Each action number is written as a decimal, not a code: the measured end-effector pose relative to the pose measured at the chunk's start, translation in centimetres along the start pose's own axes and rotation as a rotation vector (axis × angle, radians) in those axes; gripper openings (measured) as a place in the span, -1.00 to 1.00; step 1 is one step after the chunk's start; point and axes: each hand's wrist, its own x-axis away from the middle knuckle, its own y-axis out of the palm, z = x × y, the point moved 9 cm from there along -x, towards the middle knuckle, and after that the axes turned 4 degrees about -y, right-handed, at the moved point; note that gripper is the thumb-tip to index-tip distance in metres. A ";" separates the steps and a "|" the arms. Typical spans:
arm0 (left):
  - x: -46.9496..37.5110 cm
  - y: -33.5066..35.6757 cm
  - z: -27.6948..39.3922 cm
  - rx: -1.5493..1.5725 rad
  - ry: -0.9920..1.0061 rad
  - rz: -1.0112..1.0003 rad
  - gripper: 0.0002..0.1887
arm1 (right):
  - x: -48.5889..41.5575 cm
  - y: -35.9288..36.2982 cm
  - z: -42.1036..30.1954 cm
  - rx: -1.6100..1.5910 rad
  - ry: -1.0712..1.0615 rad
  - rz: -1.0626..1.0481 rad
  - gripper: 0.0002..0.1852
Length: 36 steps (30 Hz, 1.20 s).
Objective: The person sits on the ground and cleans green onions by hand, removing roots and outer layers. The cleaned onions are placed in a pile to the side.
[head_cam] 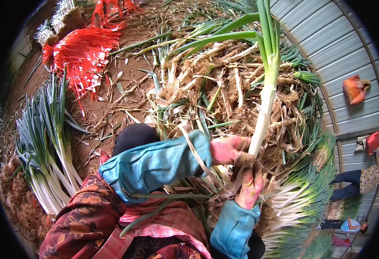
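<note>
A large green onion [263, 121] stands slanted in front of me, its white shank low and its green leaves reaching the top of the picture. My left hand [231, 151], in a pinkish, soiled glove, grips the lower shank. Just below it, my right hand [251, 187], gloved alike, closes around the bottom end, where dry outer skin [238, 181] hangs. The root end is hidden by the fingers. Blue sleeve covers reach both wrists. A dry leaf strip [194, 153] lies across the left cuff.
Unpeeled onions with dry roots [221, 84] are heaped ahead. Cleaned onions [289, 207] lie at right, and more onions [52, 162] lie at left. Red plastic ties [79, 55] rest on the soil. Two people [348, 181] stand far right, near an orange bag [354, 90].
</note>
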 end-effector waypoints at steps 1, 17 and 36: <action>0.4 -0.1 0.8 0.119 -0.080 0.030 -0.52 | 0.1 0.4 -0.5 0.005 -0.009 -0.015 -0.66; 1.0 4.0 -1.3 -0.963 -0.024 -0.340 -0.87 | -1.0 -2.5 0.6 -0.072 0.056 0.137 -0.50; 1.8 -4.9 7.5 0.318 0.323 0.158 -0.47 | -6.4 9.8 -9.6 0.435 -0.739 -0.276 -0.75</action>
